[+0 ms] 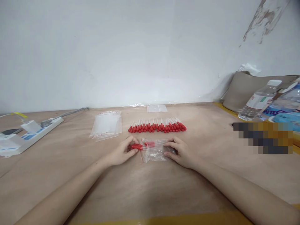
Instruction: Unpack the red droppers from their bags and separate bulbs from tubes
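I have both hands low over the desk [150, 193], facing each other across a small clear bag [156, 154]. My left hand [124, 151] pinches a few red-ended tubes [136, 146], thumb and fingers drawn narrow around the red ends. The clear shafts of these tubes point right, through the bag's mouth — so they lie partly inside it, while the red ends stick out on the left. One more red end [150, 144] shows at the bag's upper side; through the crinkled plastic I cannot tell whether it sits inside or behind. My right hand [181, 153] holds the far end of the bag, fingers closed down on the film.

Just beyond the bag I see a long row of loose tubes [158, 127], red ends toward me and clear shafts toward the wall [150, 56]. To its left lies a loose stack of flat clear bags [106, 125], and behind the row, near the wall, a small whitish packet [157, 108]. At the far left a white power strip [44, 132] carries plugs and a grey cable [70, 113]. On the right a clear bottle [259, 100] leans before a beige container [236, 89] — a pixelated patch [262, 138] hides whatever is nearer.
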Tool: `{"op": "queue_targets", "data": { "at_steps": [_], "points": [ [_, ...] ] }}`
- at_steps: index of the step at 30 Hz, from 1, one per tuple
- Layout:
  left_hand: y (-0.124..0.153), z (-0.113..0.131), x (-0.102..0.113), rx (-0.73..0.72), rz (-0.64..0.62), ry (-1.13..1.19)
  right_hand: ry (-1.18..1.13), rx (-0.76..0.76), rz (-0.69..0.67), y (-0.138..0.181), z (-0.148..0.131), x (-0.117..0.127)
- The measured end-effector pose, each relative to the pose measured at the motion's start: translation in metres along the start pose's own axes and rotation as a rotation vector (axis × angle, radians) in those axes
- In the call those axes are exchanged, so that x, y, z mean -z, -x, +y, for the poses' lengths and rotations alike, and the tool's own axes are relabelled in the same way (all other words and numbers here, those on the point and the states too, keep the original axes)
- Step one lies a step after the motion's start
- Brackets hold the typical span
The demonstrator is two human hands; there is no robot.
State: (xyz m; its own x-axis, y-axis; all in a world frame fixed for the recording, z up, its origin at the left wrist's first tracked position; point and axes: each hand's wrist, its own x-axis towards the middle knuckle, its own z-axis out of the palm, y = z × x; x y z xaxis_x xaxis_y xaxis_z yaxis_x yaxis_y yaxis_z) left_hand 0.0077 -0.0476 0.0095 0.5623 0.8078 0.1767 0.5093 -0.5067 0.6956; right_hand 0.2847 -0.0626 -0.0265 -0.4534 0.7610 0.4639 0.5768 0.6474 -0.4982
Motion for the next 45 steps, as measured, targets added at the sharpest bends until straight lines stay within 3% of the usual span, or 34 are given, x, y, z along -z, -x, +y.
{"op": "queue_targets", "data": {
  "at_steps": [4,9,15,17,19,23,25,27,29,34,37,45],
  "points": [
    [-0.005,-0.009,0.003,0.156,-0.053,0.384,0.0,-0.001,0.008,0.0,0.0,-0.001],
    [-0.004,-0.005,0.005,0.38,0.023,0.696,-0.004,-0.016,-0.001,0.0,0.0,0.0],
    [-0.008,-0.001,0.002,0.495,0.064,0.71,0.001,-0.018,-0.002,0.0,-0.002,0.001],
    [-0.008,0.004,0.017,0.474,0.052,0.601,0.003,-0.021,-0.003,0.0,-0.001,0.001],
    [-0.005,0.014,0.046,0.421,0.079,0.443,0.001,-0.021,-0.003,0.001,-0.001,0.0],
    [0.009,0.031,0.112,0.348,0.464,0.159,0.004,-0.02,-0.009,0.001,0.001,-0.001],
    [0.009,0.028,0.123,0.288,0.612,0.049,0.001,-0.019,-0.007,0.001,0.001,-0.001],
    [-0.001,0.014,0.112,0.189,0.738,0.027,-0.004,-0.016,-0.005,0.001,0.001,-0.001],
    [-0.019,-0.008,0.085,0.093,0.835,0.011,-0.003,-0.02,-0.005,0.001,0.001,-0.001],
    [-0.056,-0.053,0.023,0.126,0.837,-0.036,-0.003,-0.04,-0.019,0.001,-0.001,0.001],
    [-0.06,-0.061,0.013,0.182,0.818,-0.078,-0.007,-0.035,-0.021,0.001,-0.001,0.001],
    [-0.059,-0.051,0.012,0.299,0.82,-0.184,-0.005,-0.023,-0.01,0.001,0.0,0.0]
  ]
}}
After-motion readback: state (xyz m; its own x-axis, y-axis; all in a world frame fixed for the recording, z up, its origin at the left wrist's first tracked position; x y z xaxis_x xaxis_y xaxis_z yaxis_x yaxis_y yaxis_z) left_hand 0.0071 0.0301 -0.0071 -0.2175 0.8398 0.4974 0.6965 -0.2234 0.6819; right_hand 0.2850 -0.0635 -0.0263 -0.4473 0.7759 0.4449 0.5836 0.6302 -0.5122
